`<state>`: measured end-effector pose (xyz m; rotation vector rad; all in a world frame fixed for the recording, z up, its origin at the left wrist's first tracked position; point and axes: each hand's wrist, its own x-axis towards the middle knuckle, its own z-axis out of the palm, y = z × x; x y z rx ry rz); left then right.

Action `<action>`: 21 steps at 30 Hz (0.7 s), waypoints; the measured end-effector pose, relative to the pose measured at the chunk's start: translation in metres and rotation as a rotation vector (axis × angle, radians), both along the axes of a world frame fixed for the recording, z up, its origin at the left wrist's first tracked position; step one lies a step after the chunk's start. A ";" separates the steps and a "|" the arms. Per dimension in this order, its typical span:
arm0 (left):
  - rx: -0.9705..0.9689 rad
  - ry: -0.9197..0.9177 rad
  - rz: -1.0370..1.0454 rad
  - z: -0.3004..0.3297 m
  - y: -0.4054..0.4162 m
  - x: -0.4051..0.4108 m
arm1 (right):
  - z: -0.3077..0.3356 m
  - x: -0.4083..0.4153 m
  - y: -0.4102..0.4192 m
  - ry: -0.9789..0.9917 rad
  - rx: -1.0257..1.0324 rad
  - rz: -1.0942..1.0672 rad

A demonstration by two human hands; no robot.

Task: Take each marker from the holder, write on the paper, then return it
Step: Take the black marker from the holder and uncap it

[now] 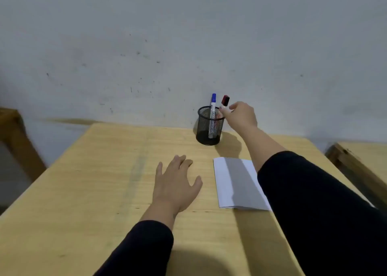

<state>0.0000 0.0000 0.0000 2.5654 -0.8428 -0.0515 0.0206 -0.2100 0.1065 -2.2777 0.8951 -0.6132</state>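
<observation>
A black mesh holder (204, 136) stands near the far edge of the wooden table (94, 181). A blue-capped marker (213, 110) stands upright inside it. My right hand (240, 115) is at the holder's right rim, fingers pinched on a red-capped marker (225, 101) whose lower part is still inside the holder. A folded white paper (236, 183) lies flat on the table in front of the holder, partly covered by my right sleeve. My left hand (177, 183) rests palm down on the table left of the paper, fingers spread, holding nothing.
A grey wall (188, 45) rises directly behind the table. Wooden furniture (18, 141) stands at the left, and another wooden piece (360, 162) at the right edge.
</observation>
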 end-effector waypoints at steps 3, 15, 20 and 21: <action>-0.005 -0.026 0.005 -0.004 -0.001 0.004 | -0.002 0.011 0.002 -0.005 0.017 -0.051; -0.003 -0.033 -0.005 -0.002 0.000 0.001 | -0.007 0.042 0.002 0.096 -0.017 -0.158; -0.007 -0.044 0.006 -0.002 -0.001 0.002 | -0.008 0.052 0.004 0.128 -0.169 -0.077; -0.008 -0.046 0.008 -0.003 -0.001 0.002 | -0.009 0.052 0.005 0.104 -0.221 -0.048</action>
